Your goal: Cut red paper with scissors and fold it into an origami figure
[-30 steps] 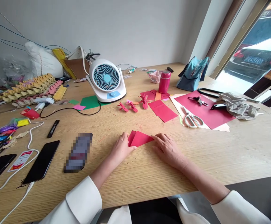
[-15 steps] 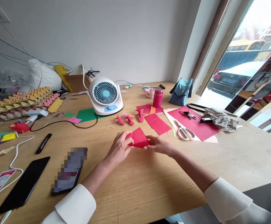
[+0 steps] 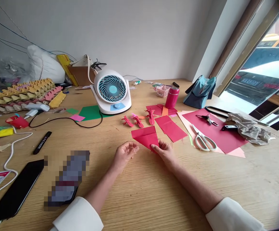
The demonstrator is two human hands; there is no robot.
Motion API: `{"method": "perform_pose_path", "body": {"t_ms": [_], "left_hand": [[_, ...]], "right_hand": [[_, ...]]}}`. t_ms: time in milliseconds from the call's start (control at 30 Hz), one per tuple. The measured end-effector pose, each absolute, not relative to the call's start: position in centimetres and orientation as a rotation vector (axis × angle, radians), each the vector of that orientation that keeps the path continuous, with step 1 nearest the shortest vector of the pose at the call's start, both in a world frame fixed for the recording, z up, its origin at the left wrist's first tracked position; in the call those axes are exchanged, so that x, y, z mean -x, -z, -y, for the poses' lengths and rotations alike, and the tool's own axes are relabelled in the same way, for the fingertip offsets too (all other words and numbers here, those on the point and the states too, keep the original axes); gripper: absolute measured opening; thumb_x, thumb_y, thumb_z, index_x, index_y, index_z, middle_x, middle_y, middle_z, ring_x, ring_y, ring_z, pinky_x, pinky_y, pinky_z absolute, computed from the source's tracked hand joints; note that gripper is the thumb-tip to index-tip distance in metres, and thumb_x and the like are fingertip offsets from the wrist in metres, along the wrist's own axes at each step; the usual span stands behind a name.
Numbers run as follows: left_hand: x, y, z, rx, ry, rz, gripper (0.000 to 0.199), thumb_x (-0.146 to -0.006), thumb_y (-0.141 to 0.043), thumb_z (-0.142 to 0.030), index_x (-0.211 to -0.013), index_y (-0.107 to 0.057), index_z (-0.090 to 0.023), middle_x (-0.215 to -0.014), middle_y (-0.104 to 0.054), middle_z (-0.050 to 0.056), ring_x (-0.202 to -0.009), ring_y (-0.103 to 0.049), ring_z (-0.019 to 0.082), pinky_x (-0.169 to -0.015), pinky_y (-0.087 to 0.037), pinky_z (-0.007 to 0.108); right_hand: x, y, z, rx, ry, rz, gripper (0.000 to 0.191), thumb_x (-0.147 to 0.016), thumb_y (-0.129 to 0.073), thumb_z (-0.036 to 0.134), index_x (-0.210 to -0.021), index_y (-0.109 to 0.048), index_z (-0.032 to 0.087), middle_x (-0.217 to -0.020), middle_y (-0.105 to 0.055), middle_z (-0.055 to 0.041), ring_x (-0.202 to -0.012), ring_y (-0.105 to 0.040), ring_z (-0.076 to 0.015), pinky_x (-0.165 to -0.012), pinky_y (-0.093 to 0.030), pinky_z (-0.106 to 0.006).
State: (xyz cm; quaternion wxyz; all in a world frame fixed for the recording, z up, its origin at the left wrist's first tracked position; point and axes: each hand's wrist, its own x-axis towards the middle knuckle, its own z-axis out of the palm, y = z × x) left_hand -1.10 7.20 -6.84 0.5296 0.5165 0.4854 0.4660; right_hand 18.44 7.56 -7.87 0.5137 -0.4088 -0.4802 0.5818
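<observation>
Between the thumb and fingers of my right hand (image 3: 166, 153) is a folded piece of red paper (image 3: 145, 136), gripped at its lower right corner. The paper has a folded strip along its top and narrows towards my hand. Just left of it, apart from the paper, is my left hand (image 3: 126, 154), its fingers curled in to the thumb with nothing visible in them. Small folded red paper figures (image 3: 151, 116) stand behind the paper. A flat sheet of red paper (image 3: 171, 128) lies to the right.
White-handled scissors (image 3: 204, 141) rest on large red and pink sheets at right, near keys (image 3: 208, 119) and a blue bag (image 3: 199, 92). A white fan (image 3: 111, 91) and pink bottle (image 3: 172, 98) stand behind. At left lie a phone (image 3: 68, 176) and black marker (image 3: 42, 142).
My left hand has let go of the red paper and drawn away to the left. The paper has turned in my right hand, its pointed end now towards me. The view has shifted slightly.
</observation>
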Motion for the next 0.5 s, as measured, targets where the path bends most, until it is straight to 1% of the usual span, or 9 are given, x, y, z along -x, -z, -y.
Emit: {"method": "perform_pose_path", "body": {"t_ms": [67, 100, 200, 267, 367, 500], "left_hand": [[0.5, 7.0, -7.0, -1.19, -1.1, -1.125, 0.035, -0.071, -0.073, -0.044, -0.084, -0.063, -0.014, -0.076, -0.062, 0.002, -0.056, -0.048, 0.008, -0.046, -0.035, 0.019], [0.2, 7.2, -6.8, -1.196, -1.091, -1.118, 0.034, -0.07, -0.074, -0.044, -0.082, -0.064, -0.014, -0.074, -0.063, 0.002, -0.055, -0.048, 0.008, -0.047, -0.036, 0.019], [-0.6, 7.7, -6.6, -1.29, -1.072, -1.129, 0.029, -0.07, -0.075, -0.041, -0.075, -0.066, -0.013, -0.068, -0.065, 0.003, -0.06, -0.054, 0.011, -0.057, -0.044, 0.024], [-0.9, 8.1, -6.4, -1.339, -1.084, -1.161, 0.027, -0.07, -0.075, -0.04, -0.071, -0.067, -0.014, -0.067, -0.067, 0.004, -0.063, -0.058, 0.014, -0.062, -0.046, 0.026], [-1.0, 8.3, -6.1, -1.35, -1.107, -1.239, 0.028, -0.069, -0.075, -0.041, -0.067, -0.069, -0.014, -0.063, -0.066, 0.004, -0.06, -0.058, 0.016, -0.057, -0.044, 0.026], [-1.0, 8.2, -5.9, -1.351, -1.119, -1.287, 0.03, -0.068, -0.075, -0.041, -0.06, -0.066, -0.014, -0.056, -0.062, 0.001, -0.053, -0.052, 0.013, -0.053, -0.039, 0.025]], "right_hand": [[-18.3, 8.0, -7.4, 0.977, -1.446, 1.176, 0.035, -0.068, -0.077, 0.049, -0.071, -0.059, 0.018, -0.066, -0.061, -0.0002, -0.062, -0.052, -0.0138, -0.063, -0.04, -0.028], [-18.2, 8.0, -7.3, 0.977, -1.47, 1.186, 0.035, -0.068, -0.077, 0.049, -0.073, -0.059, 0.019, -0.066, -0.062, -0.0004, -0.062, -0.052, -0.014, -0.063, -0.041, -0.028], [-18.0, 8.1, -7.0, 0.961, -1.508, 1.233, 0.036, -0.068, -0.077, 0.049, -0.076, -0.061, 0.019, -0.069, -0.064, -0.0007, -0.063, -0.054, -0.0141, -0.063, -0.043, -0.028], [-18.0, 8.1, -6.7, 0.939, -1.503, 1.291, 0.036, -0.068, -0.077, 0.049, -0.078, -0.062, 0.018, -0.071, -0.065, -0.0009, -0.064, -0.056, -0.014, -0.065, -0.045, -0.027], [-18.1, 7.8, -6.4, 0.974, -1.48, 1.399, 0.035, -0.067, -0.078, 0.048, -0.073, -0.063, 0.017, -0.068, -0.065, -0.001, -0.063, -0.055, -0.0132, -0.062, -0.044, -0.025], [-18.2, 7.6, -6.3, 1.114, -1.467, 1.481, 0.035, -0.066, -0.078, 0.047, -0.067, -0.062, 0.016, -0.058, -0.062, 0.0, -0.053, -0.05, -0.0115, -0.054, -0.04, -0.024]]}}
